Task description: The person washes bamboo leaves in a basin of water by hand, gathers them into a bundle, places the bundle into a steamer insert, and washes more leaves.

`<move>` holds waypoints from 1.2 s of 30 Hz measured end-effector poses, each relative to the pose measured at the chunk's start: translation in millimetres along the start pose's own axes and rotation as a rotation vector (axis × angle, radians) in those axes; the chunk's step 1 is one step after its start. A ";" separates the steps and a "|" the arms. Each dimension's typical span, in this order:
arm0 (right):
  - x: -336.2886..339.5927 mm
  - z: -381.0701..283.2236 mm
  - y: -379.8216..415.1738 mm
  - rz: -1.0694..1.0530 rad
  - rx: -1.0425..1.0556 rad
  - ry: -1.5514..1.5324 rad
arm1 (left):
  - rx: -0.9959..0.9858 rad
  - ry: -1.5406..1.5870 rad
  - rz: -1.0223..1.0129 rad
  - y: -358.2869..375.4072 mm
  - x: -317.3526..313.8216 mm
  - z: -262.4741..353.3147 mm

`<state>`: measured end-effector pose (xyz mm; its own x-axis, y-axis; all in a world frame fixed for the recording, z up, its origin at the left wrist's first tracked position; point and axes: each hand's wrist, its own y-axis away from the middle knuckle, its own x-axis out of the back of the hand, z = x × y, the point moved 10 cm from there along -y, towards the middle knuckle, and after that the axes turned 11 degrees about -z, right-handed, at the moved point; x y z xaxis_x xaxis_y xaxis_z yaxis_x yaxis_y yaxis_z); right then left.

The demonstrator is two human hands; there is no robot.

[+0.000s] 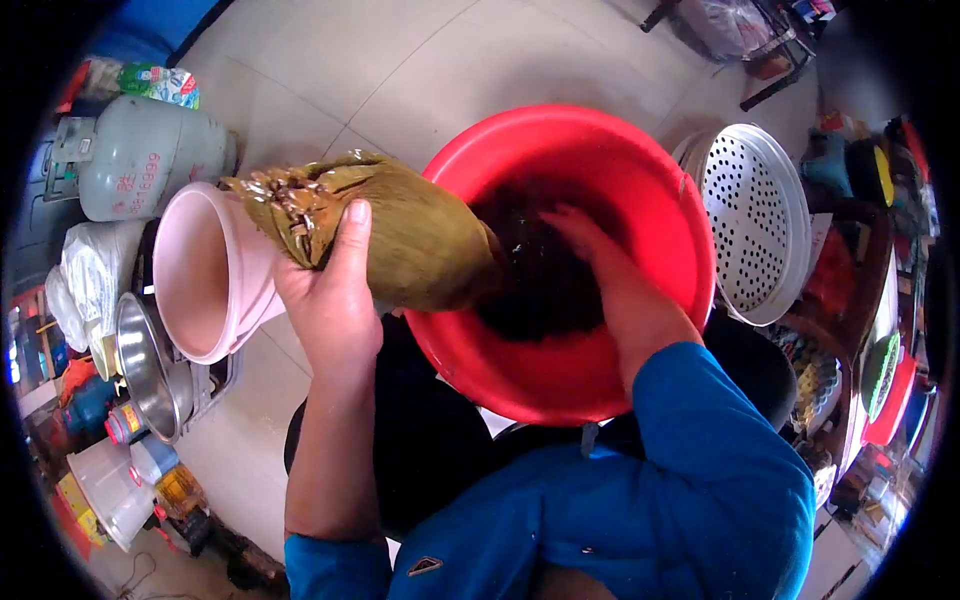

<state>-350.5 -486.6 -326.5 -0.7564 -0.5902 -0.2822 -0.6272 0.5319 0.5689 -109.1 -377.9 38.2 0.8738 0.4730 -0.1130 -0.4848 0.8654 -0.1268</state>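
Note:
My left hand [335, 290] is wrapped round a thick bundle of wet, olive-brown leaves [420, 235], with the thumb on top. The bundle lies nearly level, its glossy folded end at the left and its other end over the left rim of a large red tub [665, 210]. Inside the tub is dark content [545, 295], possibly liquid; its details are too dark to tell. My right hand [585, 240] reaches over the tub from the right, fingers stretched towards the dark content. Nothing shows in its fingers, though their tips are partly lost in the dark.
Pink buckets [235, 300] and a steel bowl [135, 360] stand at the left, below a grey gas cylinder [160, 160]. A white perforated basket [745, 220] is just right of the tub. Shelves with mixed goods line the right edge. Tiled floor [400, 70] lies beyond.

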 end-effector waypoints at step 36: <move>-28.4 -32.0 10.9 0.014 0.017 1.072 | -0.045 0.068 0.133 10.4 20.3 24.2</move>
<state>-330.0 -483.5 -287.6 -0.2111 -0.8047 0.5548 -0.6283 0.5465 0.5536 -95.4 -355.3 58.5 0.7978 0.5694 -0.1984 -0.5988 0.7867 -0.1500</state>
